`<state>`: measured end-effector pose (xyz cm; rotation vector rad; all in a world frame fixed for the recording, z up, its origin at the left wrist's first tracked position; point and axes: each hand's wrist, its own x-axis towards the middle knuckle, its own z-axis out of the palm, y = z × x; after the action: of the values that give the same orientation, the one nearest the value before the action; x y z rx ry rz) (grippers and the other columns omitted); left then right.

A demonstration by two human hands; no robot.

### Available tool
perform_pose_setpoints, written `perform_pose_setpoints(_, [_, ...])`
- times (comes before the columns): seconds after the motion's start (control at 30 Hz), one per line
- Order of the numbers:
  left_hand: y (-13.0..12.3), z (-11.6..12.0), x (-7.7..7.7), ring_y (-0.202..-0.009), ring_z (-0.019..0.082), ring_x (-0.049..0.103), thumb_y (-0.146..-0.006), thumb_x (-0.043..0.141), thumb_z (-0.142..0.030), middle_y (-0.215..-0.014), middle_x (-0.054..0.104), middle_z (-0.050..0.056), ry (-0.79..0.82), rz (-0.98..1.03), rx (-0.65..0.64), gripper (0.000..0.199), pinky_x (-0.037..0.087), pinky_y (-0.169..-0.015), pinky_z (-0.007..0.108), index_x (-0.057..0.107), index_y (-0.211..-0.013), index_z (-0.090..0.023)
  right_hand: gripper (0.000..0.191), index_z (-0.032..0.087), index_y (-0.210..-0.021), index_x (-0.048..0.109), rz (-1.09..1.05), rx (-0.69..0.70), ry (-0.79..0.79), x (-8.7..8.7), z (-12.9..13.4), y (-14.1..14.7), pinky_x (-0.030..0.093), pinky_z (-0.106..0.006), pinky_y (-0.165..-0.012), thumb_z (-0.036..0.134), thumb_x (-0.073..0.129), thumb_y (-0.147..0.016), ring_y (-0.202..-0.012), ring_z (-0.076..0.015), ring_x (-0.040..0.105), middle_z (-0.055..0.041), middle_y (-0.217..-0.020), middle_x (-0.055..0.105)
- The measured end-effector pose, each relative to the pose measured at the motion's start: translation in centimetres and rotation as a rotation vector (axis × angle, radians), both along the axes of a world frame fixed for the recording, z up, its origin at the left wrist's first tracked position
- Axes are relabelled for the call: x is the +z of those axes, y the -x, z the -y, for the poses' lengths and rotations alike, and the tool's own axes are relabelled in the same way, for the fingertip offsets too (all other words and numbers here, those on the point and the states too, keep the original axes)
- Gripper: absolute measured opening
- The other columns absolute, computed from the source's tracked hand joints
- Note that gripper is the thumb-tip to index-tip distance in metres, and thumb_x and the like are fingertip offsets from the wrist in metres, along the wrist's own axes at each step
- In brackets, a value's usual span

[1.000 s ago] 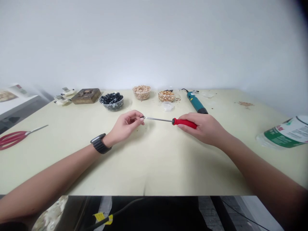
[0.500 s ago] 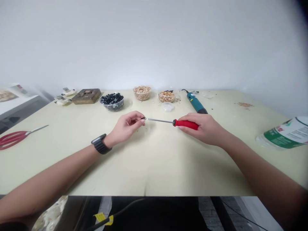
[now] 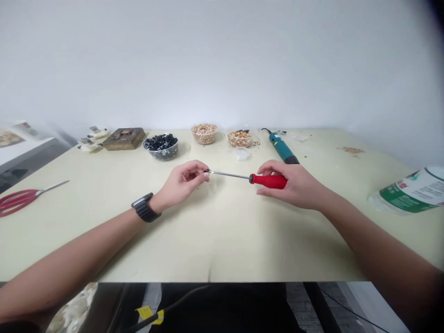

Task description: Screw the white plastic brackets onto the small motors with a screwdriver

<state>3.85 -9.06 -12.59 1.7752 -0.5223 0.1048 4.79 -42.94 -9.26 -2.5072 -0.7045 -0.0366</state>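
My left hand [image 3: 189, 181], with a dark watch on its wrist, pinches a small dark piece [image 3: 207, 171] between thumb and fingertips. Most of that piece is hidden, so its kind cannot be made out. The steel shaft of a screwdriver [image 3: 268, 181] meets it, lying nearly level above the table. Around the red handle is my right hand [image 3: 291, 182], its thumb and forefinger held a little off the grip while the handle's end rests against the palm.
Behind my hands stand a bowl of black pieces [image 3: 161, 147], a tub of pale pieces [image 3: 204, 134], a tub of brass-coloured pieces [image 3: 240, 138] and a teal power tool [image 3: 282, 148]. Red scissors [image 3: 21, 201] lie left, a metal block [image 3: 124, 138] further back. A labelled plastic bottle [image 3: 412, 192] lies right.
My right thumb and forefinger have spread away from the red handle. The left hand and the screwdriver have stayed nearly in place.
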Motion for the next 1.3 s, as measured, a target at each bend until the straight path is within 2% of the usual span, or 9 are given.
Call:
perform_pose_setpoints(0.1, [0.03,0.07,0.03,-0.078,0.015,0.065,-0.095,0.074,-0.044,-0.090,0.073,0.009,-0.015,0.000,0.000,0.033,0.048,-0.066,0.024,0.068,-0.105,-0.013,0.044,0.023,-0.101,0.065,0.013,-0.032,-0.029,0.01,0.10,0.07,0.047,-0.030,-0.066,0.061,0.079,-0.081,-0.073,-0.0173,0.061,-0.0029,-0.092,0.071])
perform_pose_setpoints(0.37, [0.06,0.01,0.05,-0.077,0.014,0.064,-0.096,0.073,-0.044,-0.090,0.073,0.009,-0.019,0.012,0.002,0.032,0.047,-0.065,0.024,0.068,-0.105,-0.014,0.039,0.027,-0.106,0.075,-0.084,0.025,-0.001,0.50,0.04,0.22,0.043,-0.029,-0.063,0.062,0.060,-0.097,-0.073,-0.0163,0.061,-0.0020,-0.091,0.072])
perform_pose_setpoints(0.5, [0.03,0.01,-0.16,-0.075,0.014,0.063,-0.096,0.073,-0.045,-0.090,0.073,0.009,-0.061,0.013,-0.002,0.033,0.046,-0.064,0.024,0.068,-0.105,-0.014,0.044,0.024,-0.102,0.067,-0.025,-0.020,-0.002,0.32,0.02,0.25,0.047,-0.029,-0.066,0.062,0.077,-0.082,-0.073,-0.0170,0.061,-0.0031,-0.094,0.072])
perform_pose_setpoints(0.57, [0.04,0.03,-0.22,-0.074,0.014,0.062,-0.095,0.073,-0.046,-0.089,0.072,0.009,-0.082,0.020,0.003,0.034,0.045,-0.064,0.024,0.068,-0.105,-0.014,0.044,0.023,-0.098,0.066,-0.015,-0.039,-0.028,0.22,0.17,0.19,0.046,-0.029,-0.064,0.061,0.079,-0.080,-0.071,-0.0164,0.060,-0.0031,-0.093,0.072])
perform_pose_setpoints(0.67, [0.07,0.04,-0.16,-0.075,0.015,0.062,-0.096,0.073,-0.046,-0.090,0.073,0.009,-0.081,0.022,0.004,0.034,0.045,-0.064,0.025,0.068,-0.105,-0.014,0.039,0.025,-0.099,0.073,-0.036,-0.004,-0.039,0.25,0.30,0.09,0.045,-0.029,-0.064,0.062,0.071,-0.088,-0.073,-0.0164,0.060,-0.0032,-0.093,0.072])
perform_pose_setpoints(0.8, [0.06,0.03,-0.08,-0.073,0.014,0.062,-0.096,0.072,-0.046,-0.089,0.073,0.009,-0.064,0.020,0.004,0.033,0.045,-0.063,0.024,0.068,-0.105,-0.014,0.044,0.024,-0.101,0.078,-0.095,0.028,-0.001,0.45,-0.02,0.23,0.038,-0.029,-0.057,0.063,0.058,-0.097,-0.065,-0.0152,0.055,-0.0037,-0.082,0.069])
perform_pose_setpoints(1.0, [0.08,0.05,-0.25,-0.076,0.015,0.062,-0.095,0.074,-0.044,-0.090,0.073,0.008,-0.092,0.021,-0.009,0.032,0.046,-0.065,0.025,0.069,-0.106,-0.015,0.044,0.023,-0.097,0.064,-0.071,-0.029,-0.031,0.62,-0.34,0.68,0.043,-0.028,-0.059,0.060,0.080,-0.079,-0.067,-0.0155,0.057,-0.0018,-0.084,0.068])
perform_pose_setpoints(1.07, [0.14,0.07,-0.23,-0.076,0.015,0.062,-0.095,0.074,-0.045,-0.090,0.073,0.008,-0.093,0.016,-0.011,0.032,0.046,-0.065,0.025,0.069,-0.106,-0.015,0.041,0.023,-0.095,0.065,-0.106,-0.021,-0.023,0.66,-0.19,0.64,0.041,-0.028,-0.058,0.062,0.075,-0.084,-0.064,-0.0147,0.054,-0.0010,-0.079,0.066])
perform_pose_setpoints(1.3, [0.20,0.10,-0.20,-0.078,0.015,0.063,-0.096,0.073,-0.044,-0.090,0.073,0.009,-0.081,0.013,-0.015,0.032,0.047,-0.068,0.026,0.069,-0.106,-0.014,0.043,0.026,-0.109,0.076,-0.152,0.070,0.061,0.65,-0.06,0.39,0.037,-0.028,-0.056,0.062,0.055,-0.100,-0.062,-0.0139,0.053,-0.0018,-0.079,0.067])
